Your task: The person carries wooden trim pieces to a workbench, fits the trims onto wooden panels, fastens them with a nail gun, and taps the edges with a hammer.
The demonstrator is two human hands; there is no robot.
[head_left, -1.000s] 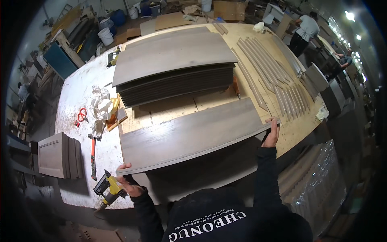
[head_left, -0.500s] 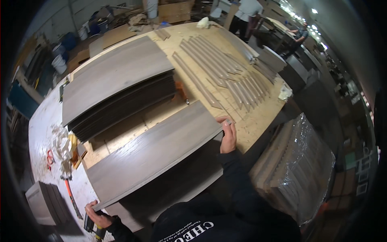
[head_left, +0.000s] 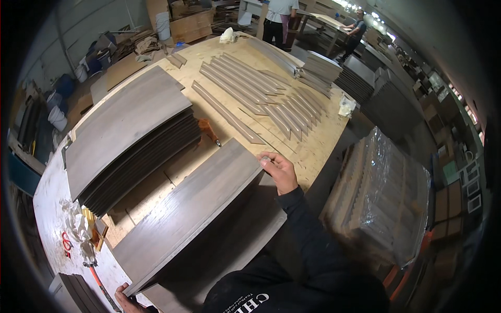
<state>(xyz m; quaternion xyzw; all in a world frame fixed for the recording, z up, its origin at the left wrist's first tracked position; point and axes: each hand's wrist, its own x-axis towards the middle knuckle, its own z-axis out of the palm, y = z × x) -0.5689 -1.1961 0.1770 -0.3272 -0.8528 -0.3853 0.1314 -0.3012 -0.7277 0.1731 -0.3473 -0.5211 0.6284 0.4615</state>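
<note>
A long grey-brown wood-look panel (head_left: 190, 201) lies along the near side of the table. It has an upturned or thick front edge, and a dark hollow shows beneath it. My right hand (head_left: 280, 172) grips its right end, thumb and fingers closed at the corner. At the near left corner my left hand (head_left: 127, 301) pinches the edge, partly cut off by the picture's rim. Behind the panel stands a tall stack of similar panels (head_left: 130, 117). Beside that stack lies an orange tool with a metal tip (head_left: 209, 130).
Grey-brown trim strips (head_left: 240, 78) lie in rows on the plywood table (head_left: 313, 135). Crumpled white paper (head_left: 78, 229) and red-handled scissors (head_left: 66, 241) sit at left. A plastic-wrapped bundle (head_left: 381, 193) stands at right. Two people (head_left: 279, 21) are in the background.
My view has turned, so the scene sits further left in the picture. My right hand has shifted its grip at the panel's corner. Both hands remain on the panel.
</note>
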